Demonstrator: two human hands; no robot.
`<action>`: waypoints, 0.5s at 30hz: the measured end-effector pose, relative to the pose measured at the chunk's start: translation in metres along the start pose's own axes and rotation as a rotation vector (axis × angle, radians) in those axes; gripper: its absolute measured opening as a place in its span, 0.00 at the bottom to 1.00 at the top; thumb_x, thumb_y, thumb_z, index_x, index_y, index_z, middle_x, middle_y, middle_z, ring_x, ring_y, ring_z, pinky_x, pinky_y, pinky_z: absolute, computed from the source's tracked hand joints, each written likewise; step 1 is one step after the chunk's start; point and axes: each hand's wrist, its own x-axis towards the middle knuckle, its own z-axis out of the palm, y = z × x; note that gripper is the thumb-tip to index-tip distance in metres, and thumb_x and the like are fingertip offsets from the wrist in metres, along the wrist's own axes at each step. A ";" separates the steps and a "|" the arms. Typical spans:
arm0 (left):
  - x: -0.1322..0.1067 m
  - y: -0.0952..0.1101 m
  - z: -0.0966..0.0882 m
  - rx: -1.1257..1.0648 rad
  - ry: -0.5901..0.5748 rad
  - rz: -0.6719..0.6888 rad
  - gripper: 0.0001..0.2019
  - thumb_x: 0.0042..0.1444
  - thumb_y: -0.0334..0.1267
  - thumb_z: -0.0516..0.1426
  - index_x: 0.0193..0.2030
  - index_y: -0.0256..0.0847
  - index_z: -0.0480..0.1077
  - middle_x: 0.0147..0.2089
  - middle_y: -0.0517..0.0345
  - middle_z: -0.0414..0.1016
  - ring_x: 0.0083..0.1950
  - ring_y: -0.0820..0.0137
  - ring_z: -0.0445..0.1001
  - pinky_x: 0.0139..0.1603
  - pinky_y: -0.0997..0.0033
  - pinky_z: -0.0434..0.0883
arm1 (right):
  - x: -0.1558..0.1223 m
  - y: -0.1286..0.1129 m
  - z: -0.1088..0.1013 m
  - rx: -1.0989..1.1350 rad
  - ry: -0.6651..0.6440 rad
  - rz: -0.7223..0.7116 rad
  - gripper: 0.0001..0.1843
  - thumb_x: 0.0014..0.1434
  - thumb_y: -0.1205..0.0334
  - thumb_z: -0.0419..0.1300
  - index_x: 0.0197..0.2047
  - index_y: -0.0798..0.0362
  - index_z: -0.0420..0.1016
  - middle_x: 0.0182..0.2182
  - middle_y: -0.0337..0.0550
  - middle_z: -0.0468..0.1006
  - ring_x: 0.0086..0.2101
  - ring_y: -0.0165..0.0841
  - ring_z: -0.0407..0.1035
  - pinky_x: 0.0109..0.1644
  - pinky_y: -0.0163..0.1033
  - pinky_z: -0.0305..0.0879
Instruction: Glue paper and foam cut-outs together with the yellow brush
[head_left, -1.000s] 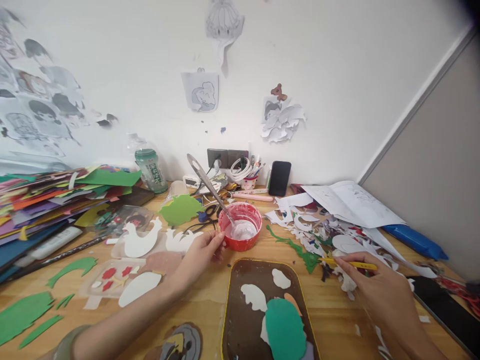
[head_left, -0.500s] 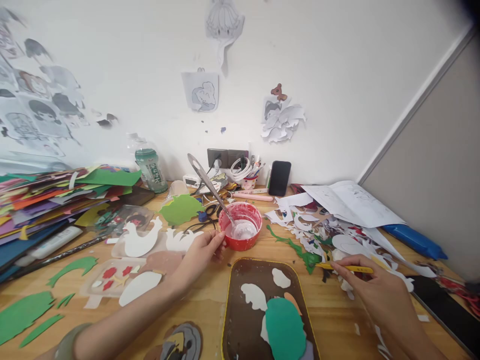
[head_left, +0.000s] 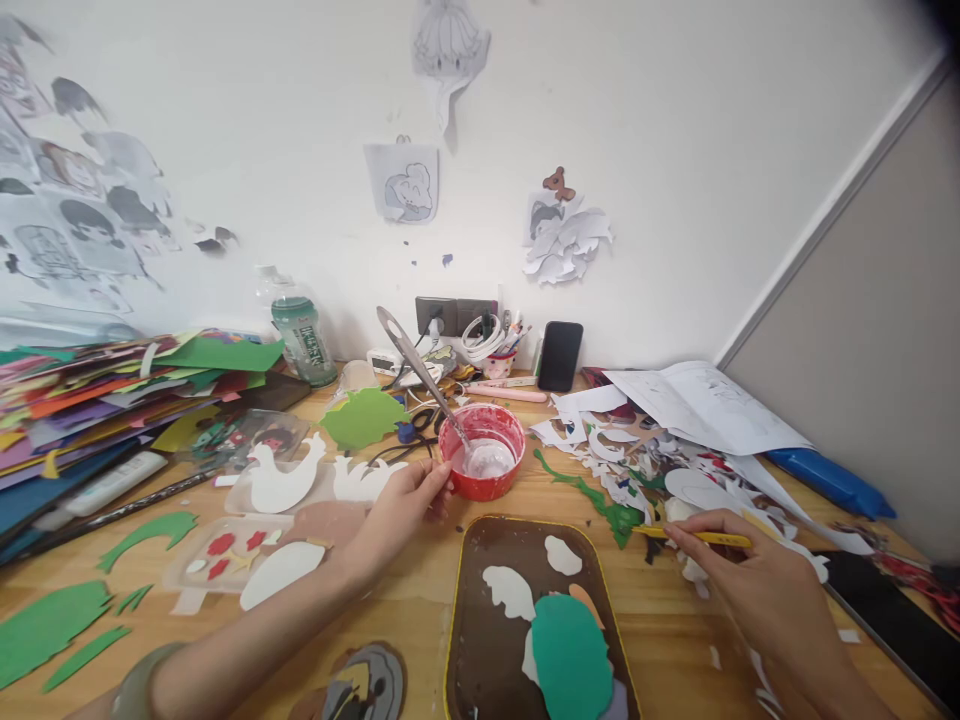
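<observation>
A red bowl (head_left: 480, 487) holds white paste, with a metal handled utensil (head_left: 420, 370) leaning out of it to the upper left. My left hand (head_left: 412, 497) is closed at the bowl's left side, fingertips against its wall. Between the thumb and fingers of my right hand (head_left: 750, 565) is a slim yellow tool (head_left: 720, 538), which looks like tweezers, pointing left. Its tip is by a green scrap (head_left: 621, 522) at the edge of the paper offcuts. In front of the bowl lies a brown tray (head_left: 487, 650) with white cutouts and a teal cutout (head_left: 571, 655).
Stacked coloured sheets (head_left: 112, 390) fill the left, near a green-capped bottle (head_left: 304, 335). White bird cutouts (head_left: 285, 482) and green pieces (head_left: 52, 630) lie left of my forearm. A phone (head_left: 560, 355) stands at the wall. Paper scraps (head_left: 600, 450) and a blue packet (head_left: 829, 480) lie right.
</observation>
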 end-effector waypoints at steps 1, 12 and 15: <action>0.000 0.000 0.000 -0.001 -0.001 -0.001 0.19 0.51 0.54 0.52 0.27 0.38 0.60 0.25 0.63 0.63 0.25 0.75 0.63 0.27 0.77 0.63 | 0.001 0.001 -0.001 -0.004 0.002 0.002 0.22 0.40 0.37 0.57 0.28 0.47 0.72 0.19 0.35 0.72 0.16 0.31 0.61 0.21 0.36 0.56; 0.001 0.000 0.000 -0.007 -0.003 -0.002 0.19 0.52 0.54 0.52 0.27 0.37 0.61 0.25 0.63 0.63 0.25 0.75 0.63 0.27 0.77 0.63 | 0.000 0.004 0.002 -0.023 0.004 0.023 0.21 0.44 0.38 0.56 0.30 0.46 0.72 0.21 0.35 0.74 0.19 0.32 0.64 0.22 0.36 0.57; 0.002 0.000 0.000 -0.005 -0.006 0.002 0.19 0.52 0.54 0.52 0.28 0.37 0.61 0.26 0.62 0.64 0.26 0.75 0.63 0.28 0.77 0.64 | 0.000 0.004 0.001 -0.019 0.028 0.035 0.22 0.44 0.38 0.56 0.31 0.47 0.73 0.27 0.37 0.77 0.23 0.34 0.67 0.23 0.36 0.58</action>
